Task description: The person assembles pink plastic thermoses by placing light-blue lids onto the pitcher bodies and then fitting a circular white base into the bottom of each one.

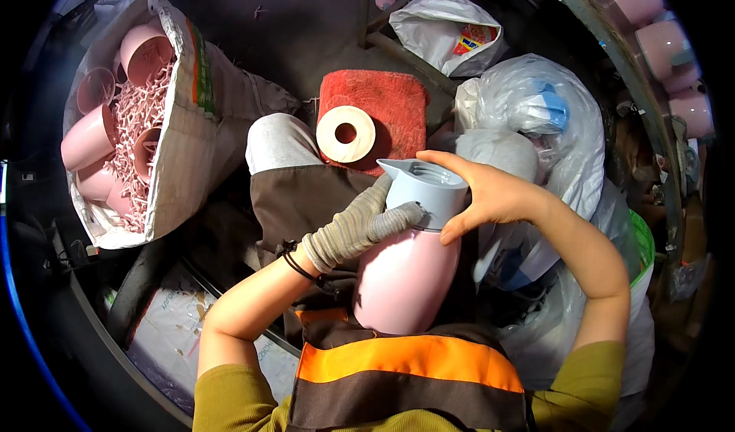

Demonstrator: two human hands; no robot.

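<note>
A pink jug body point(409, 286) leans against my apron, tilted slightly, with a pale blue-grey spouted collar point(427, 191) on its top. The collar's spout points left, and its threaded mouth faces up. My left hand point(358, 221), in a grey knitted glove, grips the collar from the left, its thumb across the front. From the right, my bare right hand point(490, 194) curls round the collar, fingers at the back rim and thumb at the seam with the pink body. A roll of cream tape point(325, 134) rests on a red cloth pad point(406, 99) just beyond.
On the left stands a white woven sack point(207, 126) holding pink jug bodies point(88, 137) and pink plastic scraps point(134, 141). Clear plastic bags point(566, 95) with blue-grey parts lie at the right. Behind them is a white sack point(444, 30); pink jugs point(662, 41) line a rack at far right.
</note>
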